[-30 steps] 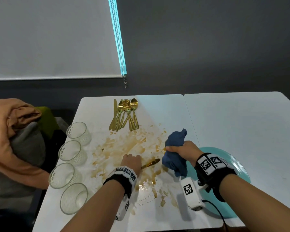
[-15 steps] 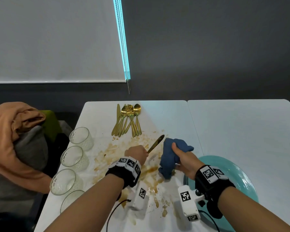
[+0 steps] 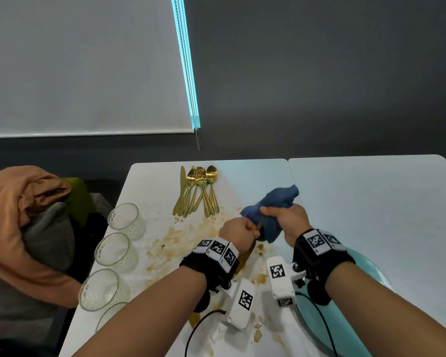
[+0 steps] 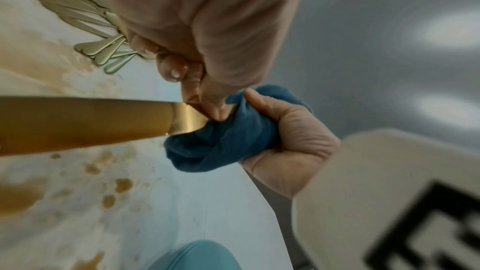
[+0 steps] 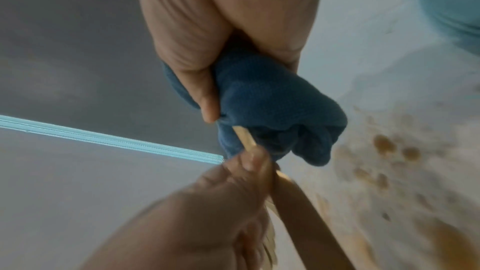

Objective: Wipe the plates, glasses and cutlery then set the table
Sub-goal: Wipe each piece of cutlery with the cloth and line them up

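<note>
Above the stained white table (image 3: pixel 371 202), the right hand (image 3: pixel 289 220) clutches a bunched blue cloth (image 3: pixel 271 210) around one end of a gold knife (image 4: pixel 85 122), which the left hand (image 3: pixel 237 233) grips with curled fingers.

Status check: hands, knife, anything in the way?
Left hand grips knife. Right hand wraps blue cloth round its far end. Brown spill on table below.

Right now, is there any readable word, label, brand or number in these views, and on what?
None. The only printed marks are black-and-white square code tags, on the left wristband, the right wristband and the two white wrist camera housings; they carry patterns, no letters or digits.
</note>
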Motion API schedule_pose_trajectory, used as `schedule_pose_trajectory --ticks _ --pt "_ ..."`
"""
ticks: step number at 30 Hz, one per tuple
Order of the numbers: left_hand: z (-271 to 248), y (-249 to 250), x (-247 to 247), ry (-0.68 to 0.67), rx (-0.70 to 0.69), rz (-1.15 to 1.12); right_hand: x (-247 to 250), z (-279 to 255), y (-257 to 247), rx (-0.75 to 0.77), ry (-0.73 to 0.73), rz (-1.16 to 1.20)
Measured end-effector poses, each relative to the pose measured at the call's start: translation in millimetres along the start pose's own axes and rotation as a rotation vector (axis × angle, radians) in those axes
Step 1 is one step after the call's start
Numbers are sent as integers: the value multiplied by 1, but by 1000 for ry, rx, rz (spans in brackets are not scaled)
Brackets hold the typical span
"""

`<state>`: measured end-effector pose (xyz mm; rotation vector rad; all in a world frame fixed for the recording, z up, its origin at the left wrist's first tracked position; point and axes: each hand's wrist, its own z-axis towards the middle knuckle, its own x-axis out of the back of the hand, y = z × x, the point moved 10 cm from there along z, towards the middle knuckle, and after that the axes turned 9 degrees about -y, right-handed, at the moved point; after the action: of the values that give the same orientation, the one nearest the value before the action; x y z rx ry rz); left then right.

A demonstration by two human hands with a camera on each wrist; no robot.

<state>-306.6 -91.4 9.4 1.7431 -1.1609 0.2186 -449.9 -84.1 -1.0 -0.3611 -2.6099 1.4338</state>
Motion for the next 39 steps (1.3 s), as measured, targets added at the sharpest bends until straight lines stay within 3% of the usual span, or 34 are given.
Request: schedule_pose_trajectory --ticks 8,12,15,20,25,27,32,35,39 --pt "1 -25 19 64 76 -135 52 4 -51 139 140 77" --pt "2 -37 31 150 91 -411 11 -8 -33 153 -244 -31" --pt "5 -22 31 115 59 -522 -39 -20 6 43 -463 -236" --pt "9 -9 31 25 0 -623 -67 -27 6 72 -515 -213" --pt "6 -2 52 89 -88 -758 -69 -28 2 41 -676 -393" --pt "6 -2 58 115 -92 -779 -69 -25 -5 67 -641 -431" --pt "6 4 51 65 -108 -828 -75 -26 -20 159 -508 -212" --pt "5 3 55 103 -113 -799 -70 -18 -14 159 -426 -306" --pt "7 -6 63 203 -84 -847 -60 -13 4 76 -427 -435"
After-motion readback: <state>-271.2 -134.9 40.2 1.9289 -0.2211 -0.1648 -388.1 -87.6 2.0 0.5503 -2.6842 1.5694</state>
